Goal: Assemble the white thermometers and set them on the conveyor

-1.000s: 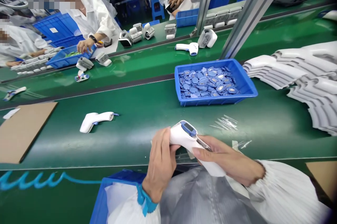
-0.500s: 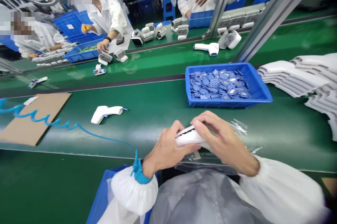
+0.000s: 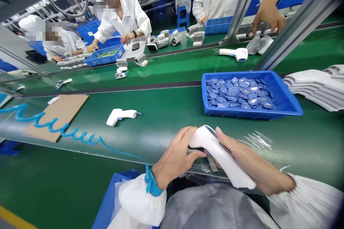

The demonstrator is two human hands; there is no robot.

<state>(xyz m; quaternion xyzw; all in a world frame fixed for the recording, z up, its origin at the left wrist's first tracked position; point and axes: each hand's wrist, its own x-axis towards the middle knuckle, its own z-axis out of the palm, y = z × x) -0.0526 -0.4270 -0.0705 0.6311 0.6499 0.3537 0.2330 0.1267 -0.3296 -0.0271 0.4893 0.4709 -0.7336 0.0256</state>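
Between my hands is a white gun-shaped infrared thermometer [image 3: 219, 152], tilted, its head up and left and its handle sloping down to the right. My left hand [image 3: 177, 155] grips the head end, thumb underneath. My right hand [image 3: 242, 153] is closed along the handle's right side, its fingers partly hidden behind the body. A similar white thermometer [image 3: 120, 116] with blue parts lies on the green belt to the left. A blue wrist strap [image 3: 153, 182] with a coiled cord is on my left wrist.
Ahead stands a blue bin [image 3: 254, 114] of small blue plastic parts. White curved shells [image 3: 319, 85] are stacked at right. Cardboard [image 3: 67, 109] lies at left, and thin clear strips [image 3: 256, 139] lie near my right hand. Across the second belt, co-workers in white coats handle parts.
The thermometer has turned from lying across my hands to a steep slope, its head and long handle now showing. My right hand has shifted down along the handle. The view has swung left.
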